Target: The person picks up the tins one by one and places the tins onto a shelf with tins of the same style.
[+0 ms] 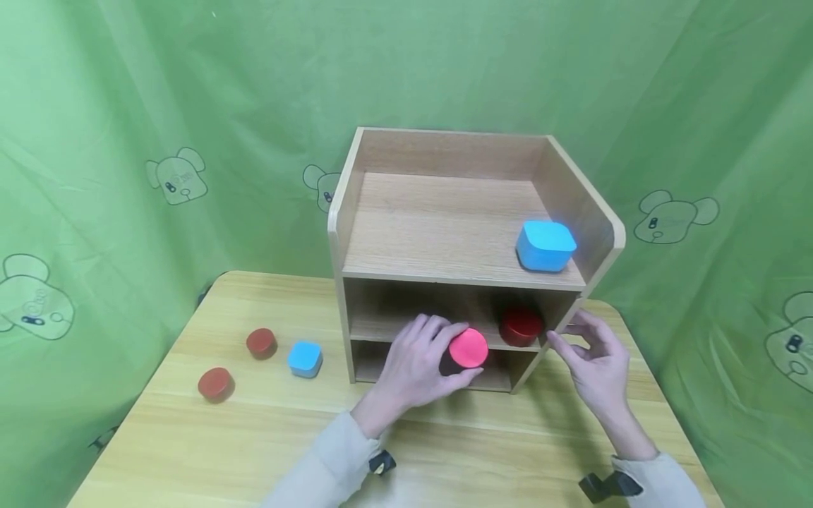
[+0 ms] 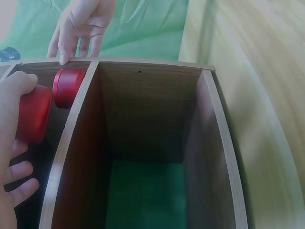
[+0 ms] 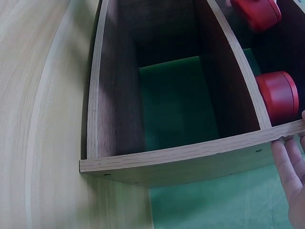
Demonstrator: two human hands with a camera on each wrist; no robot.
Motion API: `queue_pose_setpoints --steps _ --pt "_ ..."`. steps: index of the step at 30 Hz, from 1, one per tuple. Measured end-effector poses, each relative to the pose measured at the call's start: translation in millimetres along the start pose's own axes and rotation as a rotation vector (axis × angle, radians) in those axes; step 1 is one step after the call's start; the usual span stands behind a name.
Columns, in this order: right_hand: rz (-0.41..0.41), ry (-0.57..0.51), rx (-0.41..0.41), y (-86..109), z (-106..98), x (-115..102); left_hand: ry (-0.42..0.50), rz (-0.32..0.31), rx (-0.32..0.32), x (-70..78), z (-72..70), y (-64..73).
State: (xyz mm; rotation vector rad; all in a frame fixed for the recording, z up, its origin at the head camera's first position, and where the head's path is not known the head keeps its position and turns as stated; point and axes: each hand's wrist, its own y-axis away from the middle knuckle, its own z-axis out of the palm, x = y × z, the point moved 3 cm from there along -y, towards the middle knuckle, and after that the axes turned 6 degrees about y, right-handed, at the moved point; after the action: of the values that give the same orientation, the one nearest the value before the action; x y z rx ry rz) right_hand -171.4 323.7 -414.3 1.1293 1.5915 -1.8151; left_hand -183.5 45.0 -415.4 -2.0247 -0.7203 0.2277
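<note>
In the head view my left hand (image 1: 413,363) grips a round red tin (image 1: 468,348) between thumb and fingers, in front of the middle level of a small wooden shelf (image 1: 438,219). The left wrist view shows this held tin (image 2: 33,114) close to the compartment's opening. Another red tin (image 1: 521,327) sits at the right end of that middle level, beside the side panel. My right hand (image 1: 597,360) touches the shelf's right side near its front edge; fingers (image 3: 287,169) extend along the panel's outer face in the right wrist view.
A blue rounded box (image 1: 546,246) stands on the shelf top at the right. On the table (image 1: 254,451) to the left lie two red round tins (image 1: 261,343) and a smaller blue box (image 1: 305,359). Green curtain (image 1: 254,92) surrounds the table.
</note>
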Motion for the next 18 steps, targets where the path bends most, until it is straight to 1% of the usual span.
queue_pose_setpoints --steps 8,14,18 --pt "0.000 -0.005 -0.012 -0.3 -1 2 -0.026 -0.020 -0.029 -0.8 11.6 -8.6" --pt "-0.027 -0.020 -0.031 0.2 0 1 -0.049 -0.044 -0.058 0.0 18.1 -8.9" --pt "-0.043 -0.045 -0.033 -0.1 0 0 -0.068 -0.074 -0.051 1.1 23.1 -9.2"
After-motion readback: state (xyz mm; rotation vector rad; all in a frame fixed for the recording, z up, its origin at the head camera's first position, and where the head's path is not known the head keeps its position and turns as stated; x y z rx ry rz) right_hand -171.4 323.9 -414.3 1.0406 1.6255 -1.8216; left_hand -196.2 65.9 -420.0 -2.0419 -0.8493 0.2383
